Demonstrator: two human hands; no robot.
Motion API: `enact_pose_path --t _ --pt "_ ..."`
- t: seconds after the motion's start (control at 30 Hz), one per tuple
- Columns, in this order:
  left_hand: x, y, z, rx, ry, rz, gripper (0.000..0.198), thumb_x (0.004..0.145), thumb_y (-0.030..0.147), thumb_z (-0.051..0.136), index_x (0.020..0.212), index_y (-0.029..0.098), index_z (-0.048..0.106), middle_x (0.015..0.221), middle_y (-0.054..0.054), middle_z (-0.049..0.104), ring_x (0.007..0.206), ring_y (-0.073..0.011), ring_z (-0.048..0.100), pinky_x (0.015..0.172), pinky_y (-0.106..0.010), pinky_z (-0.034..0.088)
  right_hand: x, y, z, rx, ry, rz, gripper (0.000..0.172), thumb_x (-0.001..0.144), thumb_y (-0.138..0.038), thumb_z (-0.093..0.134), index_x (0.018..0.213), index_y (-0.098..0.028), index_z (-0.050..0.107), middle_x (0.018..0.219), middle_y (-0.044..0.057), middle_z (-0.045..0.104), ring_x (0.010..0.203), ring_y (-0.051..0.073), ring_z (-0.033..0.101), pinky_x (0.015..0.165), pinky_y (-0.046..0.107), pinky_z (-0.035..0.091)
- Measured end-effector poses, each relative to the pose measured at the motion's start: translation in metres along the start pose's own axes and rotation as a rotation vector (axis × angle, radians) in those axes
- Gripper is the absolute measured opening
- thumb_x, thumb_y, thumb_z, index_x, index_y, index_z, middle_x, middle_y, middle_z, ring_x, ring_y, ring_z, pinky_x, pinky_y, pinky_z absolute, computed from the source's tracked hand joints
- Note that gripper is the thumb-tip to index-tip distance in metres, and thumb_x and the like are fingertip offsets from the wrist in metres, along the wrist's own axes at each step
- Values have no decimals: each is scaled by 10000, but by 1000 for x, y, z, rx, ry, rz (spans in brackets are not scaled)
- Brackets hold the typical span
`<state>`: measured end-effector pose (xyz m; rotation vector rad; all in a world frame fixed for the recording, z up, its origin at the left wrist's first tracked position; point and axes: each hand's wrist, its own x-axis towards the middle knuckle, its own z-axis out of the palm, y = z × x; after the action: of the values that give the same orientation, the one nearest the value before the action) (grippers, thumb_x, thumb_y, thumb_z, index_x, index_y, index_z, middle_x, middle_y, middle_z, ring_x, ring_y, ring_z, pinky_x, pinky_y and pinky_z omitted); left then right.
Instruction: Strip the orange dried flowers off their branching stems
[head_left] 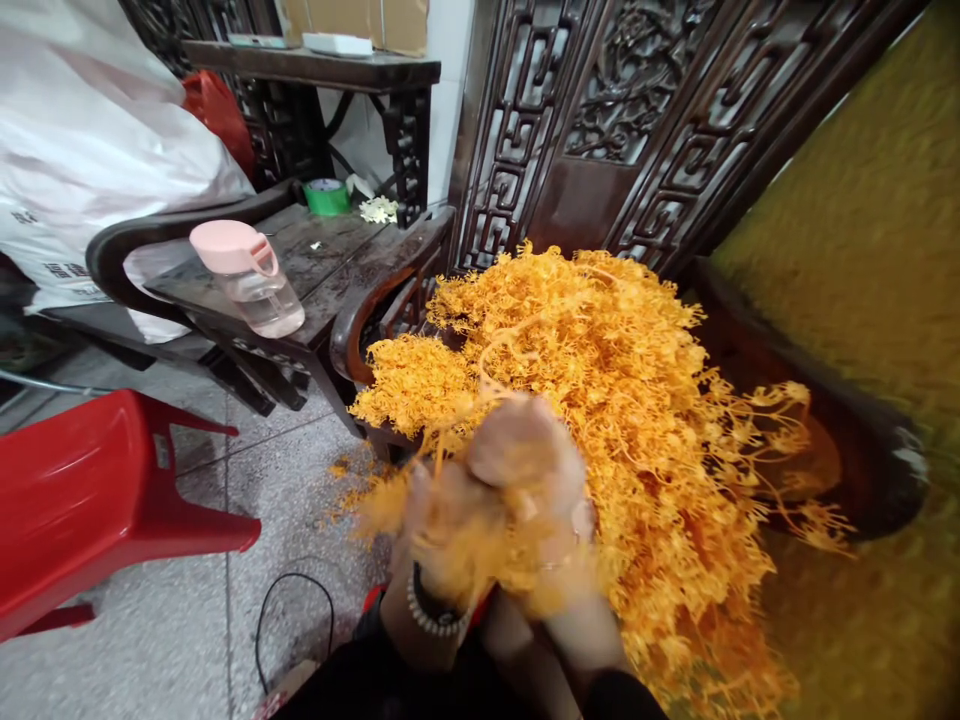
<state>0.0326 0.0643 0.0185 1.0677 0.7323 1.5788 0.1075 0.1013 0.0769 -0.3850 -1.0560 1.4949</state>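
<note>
Both of my hands are together at the centre, smeared by motion. My left hand (439,505), with a beaded bracelet (431,610) and a dark band at the wrist, is closed around orange artificial flower sprigs (480,555). My right hand (559,470) is pressed up against it, its fingers closed on the same sprigs. A thin pale-orange stem (487,360) curls up just beyond the fingers. Behind and to the right of my hands, a large heap of orange artificial flowers (630,370) covers a dark carved wooden chair. Single fingers are too blurred to make out.
A pink-lidded water bottle (251,280) and green tape (327,197) stand on a wooden side table (360,260). A red plastic stool (75,490) is at the left, with a black cable (262,610) on the floor. White bags (97,150) fill the upper left.
</note>
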Motion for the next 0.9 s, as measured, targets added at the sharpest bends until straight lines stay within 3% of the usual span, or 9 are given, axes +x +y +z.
enact_pose_path --t 0.07,0.17,0.27,0.37,0.47,0.57,0.67,0.73,0.9 --pt "8 6 5 -312 65 124 518 950 482 116 518 201 163 293 77 2 234 -66 25 235 -200 142 6 -3 -2 21 66 -103 419 858 -485 453 567 -221 307 457 -100 129 341 52 17 298 221 92" --pt "14 16 12 -557 -42 170 508 948 420 234 501 179 239 346 59 152 292 -60 99 271 -165 159 12 -11 -4 -8 185 -218 444 868 -490 443 569 -219 259 463 -93 150 321 53 82 315 231 137" --pt "13 21 9 -560 -38 87 432 928 408 309 573 179 402 458 32 333 376 -68 220 329 -169 211 9 -14 -9 -174 329 -157 377 864 -438 481 592 -219 339 504 -62 304 372 78 256 379 255 226" --pt "11 27 -3 -520 55 121 280 916 383 374 734 205 491 463 55 331 370 -67 198 336 -179 194 3 -12 -16 -377 410 -98 244 827 -375 572 661 -229 468 612 -31 397 517 111 372 475 270 314" --pt "8 37 -13 -427 91 216 225 923 361 385 783 216 485 450 67 305 361 -67 230 339 -179 195 -3 -12 -20 -543 445 -151 156 840 -350 569 734 -240 535 696 -12 417 630 125 392 567 267 354" --pt "0 49 -11 -307 110 324 362 923 362 376 607 186 381 426 63 263 349 -63 217 353 -200 223 -7 -15 -17 -630 433 -163 161 874 -357 520 760 -245 534 693 -16 422 637 116 388 591 253 359" --pt "-8 51 -6 -91 289 349 427 914 333 393 525 175 315 431 46 278 383 -76 264 415 -243 262 -11 -18 -11 -668 349 -53 187 896 -377 474 780 -237 518 674 -23 435 592 101 383 550 240 349" --pt "-7 45 -7 59 331 326 423 919 322 395 526 175 346 453 40 303 419 -86 298 451 -261 253 -13 -21 -7 -706 281 -18 217 902 -389 458 765 -226 505 662 -27 437 572 92 377 533 236 339" --pt "7 21 -17 207 40 176 436 900 417 443 541 174 398 490 39 322 452 -81 294 448 -253 231 -14 -29 4 -856 139 67 215 895 -368 483 745 -214 491 622 -40 401 565 82 374 532 235 323"
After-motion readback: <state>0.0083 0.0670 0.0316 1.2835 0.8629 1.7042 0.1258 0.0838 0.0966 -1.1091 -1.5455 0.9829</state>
